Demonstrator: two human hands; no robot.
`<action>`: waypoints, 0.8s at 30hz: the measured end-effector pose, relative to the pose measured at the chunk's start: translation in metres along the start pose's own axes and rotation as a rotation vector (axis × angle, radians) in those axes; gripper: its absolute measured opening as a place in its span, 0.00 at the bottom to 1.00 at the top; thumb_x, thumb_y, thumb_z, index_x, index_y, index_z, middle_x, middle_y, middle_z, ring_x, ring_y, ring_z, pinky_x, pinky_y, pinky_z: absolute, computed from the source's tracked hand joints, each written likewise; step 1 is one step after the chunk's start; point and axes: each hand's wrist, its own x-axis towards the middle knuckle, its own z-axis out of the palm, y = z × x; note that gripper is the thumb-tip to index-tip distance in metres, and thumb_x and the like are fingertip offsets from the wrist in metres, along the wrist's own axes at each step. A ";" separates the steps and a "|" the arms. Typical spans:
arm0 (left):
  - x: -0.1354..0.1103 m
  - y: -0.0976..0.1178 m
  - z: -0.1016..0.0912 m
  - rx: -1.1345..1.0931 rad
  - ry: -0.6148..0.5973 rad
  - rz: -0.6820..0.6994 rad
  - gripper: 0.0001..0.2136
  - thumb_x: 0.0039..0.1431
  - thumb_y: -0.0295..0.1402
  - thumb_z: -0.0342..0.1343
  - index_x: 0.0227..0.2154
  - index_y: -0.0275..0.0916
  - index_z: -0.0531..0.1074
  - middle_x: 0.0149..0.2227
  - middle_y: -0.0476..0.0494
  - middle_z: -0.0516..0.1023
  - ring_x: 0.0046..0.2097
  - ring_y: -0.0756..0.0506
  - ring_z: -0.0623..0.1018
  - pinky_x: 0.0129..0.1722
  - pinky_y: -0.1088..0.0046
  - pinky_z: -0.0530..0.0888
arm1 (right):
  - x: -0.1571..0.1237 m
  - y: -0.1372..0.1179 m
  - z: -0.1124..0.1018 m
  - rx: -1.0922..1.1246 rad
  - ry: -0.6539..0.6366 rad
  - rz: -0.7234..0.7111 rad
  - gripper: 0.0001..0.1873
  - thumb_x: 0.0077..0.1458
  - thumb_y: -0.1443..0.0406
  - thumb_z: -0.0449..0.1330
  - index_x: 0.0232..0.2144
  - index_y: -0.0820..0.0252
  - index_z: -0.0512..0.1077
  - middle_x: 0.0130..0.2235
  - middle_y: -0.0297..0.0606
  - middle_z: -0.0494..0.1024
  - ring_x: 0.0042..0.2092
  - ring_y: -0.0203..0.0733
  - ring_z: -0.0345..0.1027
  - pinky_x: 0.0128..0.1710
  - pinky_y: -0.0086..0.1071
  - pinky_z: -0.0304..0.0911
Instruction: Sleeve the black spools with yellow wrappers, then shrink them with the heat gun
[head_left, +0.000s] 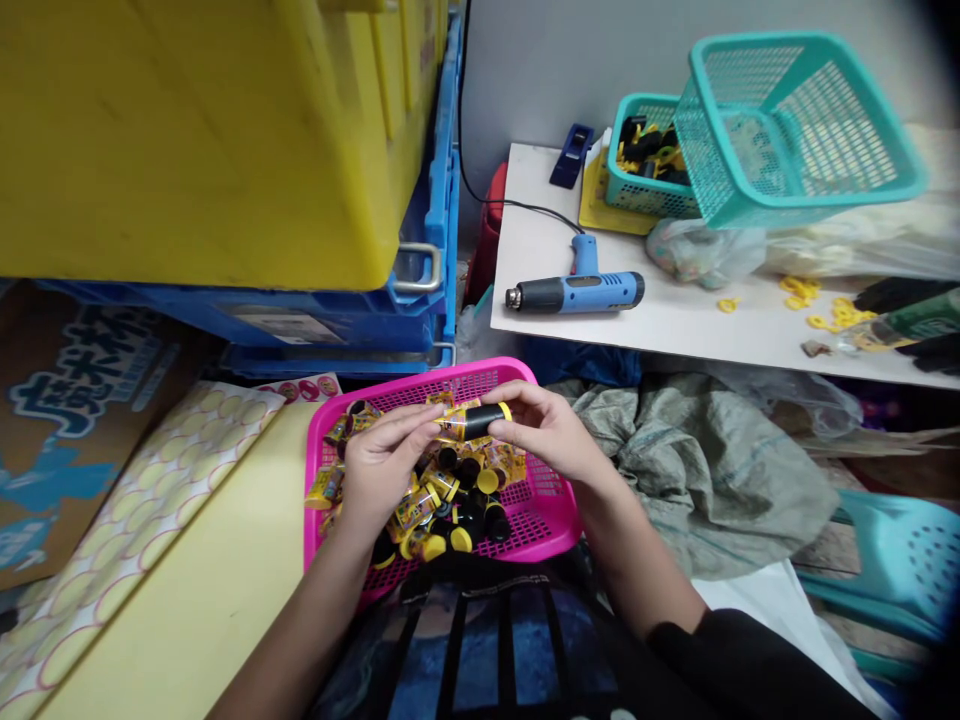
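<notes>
Left grip (384, 468) and right grip (544, 430) both closed on black-yellow tube (474, 422), long axis lies approx. sideways btw them, above pink basket (480, 372); right grip at yellow end.

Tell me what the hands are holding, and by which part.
Together they hold one small black-capped cylinder: the left hand grips its printed, labelled end, and the right hand grips its black end.

Dark T-shirt (480, 650) with blue panels and black vertical bars, just behind the pink plastic basket (559, 505); black left sleeve (720, 660).
</notes>
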 end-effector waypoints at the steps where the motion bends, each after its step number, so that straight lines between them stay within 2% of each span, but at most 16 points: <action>1: -0.001 0.000 0.000 -0.002 -0.008 0.003 0.07 0.54 0.35 0.62 0.36 0.46 0.81 0.39 0.47 0.83 0.43 0.45 0.81 0.48 0.66 0.77 | 0.000 0.001 0.000 -0.043 0.011 -0.032 0.15 0.47 0.61 0.69 0.39 0.54 0.75 0.39 0.35 0.77 0.37 0.37 0.71 0.39 0.34 0.68; 5: -0.002 0.000 0.004 -0.030 -0.031 -0.017 0.08 0.54 0.34 0.62 0.37 0.45 0.81 0.42 0.47 0.83 0.46 0.45 0.80 0.51 0.66 0.75 | 0.000 0.005 0.007 -0.145 0.085 -0.101 0.15 0.48 0.61 0.68 0.40 0.54 0.75 0.42 0.37 0.77 0.40 0.38 0.72 0.42 0.35 0.68; 9: 0.000 0.001 0.008 -0.172 -0.094 -0.116 0.14 0.47 0.34 0.67 0.40 0.42 0.79 0.42 0.44 0.83 0.41 0.44 0.81 0.44 0.67 0.79 | -0.001 0.008 0.016 -0.127 0.110 -0.135 0.18 0.44 0.61 0.71 0.41 0.53 0.76 0.44 0.38 0.77 0.43 0.41 0.72 0.44 0.36 0.68; 11: 0.001 0.004 0.009 -0.227 -0.129 -0.142 0.15 0.45 0.33 0.68 0.38 0.40 0.79 0.40 0.43 0.83 0.40 0.44 0.81 0.42 0.68 0.79 | -0.002 0.011 0.019 -0.059 0.070 -0.123 0.19 0.46 0.60 0.70 0.42 0.52 0.76 0.45 0.39 0.78 0.46 0.43 0.72 0.46 0.37 0.67; 15: 0.000 0.010 0.009 -0.301 -0.154 -0.196 0.14 0.43 0.30 0.69 0.37 0.40 0.79 0.39 0.44 0.82 0.42 0.45 0.80 0.43 0.69 0.78 | -0.004 0.015 0.022 0.245 -0.003 -0.020 0.18 0.55 0.55 0.62 0.47 0.51 0.74 0.49 0.38 0.76 0.49 0.41 0.70 0.49 0.35 0.64; 17: -0.002 0.012 0.010 -0.376 -0.187 -0.228 0.14 0.41 0.29 0.70 0.35 0.39 0.79 0.38 0.44 0.82 0.39 0.46 0.80 0.40 0.71 0.78 | -0.004 0.017 0.026 0.406 -0.083 0.070 0.23 0.53 0.53 0.64 0.49 0.52 0.73 0.47 0.38 0.76 0.45 0.39 0.71 0.45 0.33 0.66; 20: -0.004 0.014 0.012 -0.490 -0.229 -0.282 0.14 0.40 0.28 0.70 0.33 0.40 0.79 0.36 0.46 0.82 0.30 0.50 0.79 0.31 0.75 0.78 | -0.004 0.020 0.035 0.607 -0.181 0.181 0.27 0.48 0.49 0.66 0.48 0.54 0.72 0.40 0.36 0.76 0.36 0.36 0.70 0.36 0.30 0.67; 22: -0.005 0.014 0.013 -0.513 -0.234 -0.285 0.13 0.40 0.27 0.70 0.33 0.40 0.79 0.34 0.48 0.82 0.28 0.51 0.78 0.30 0.76 0.77 | -0.004 0.021 0.040 0.624 -0.138 0.157 0.25 0.47 0.51 0.68 0.44 0.54 0.73 0.38 0.35 0.75 0.34 0.34 0.69 0.34 0.28 0.66; 24: -0.006 0.014 0.013 -0.497 -0.216 -0.260 0.14 0.39 0.26 0.70 0.32 0.41 0.79 0.32 0.49 0.81 0.31 0.51 0.78 0.33 0.76 0.77 | -0.003 0.022 0.042 0.560 -0.083 0.096 0.21 0.47 0.52 0.68 0.41 0.54 0.73 0.38 0.34 0.75 0.35 0.34 0.69 0.34 0.27 0.66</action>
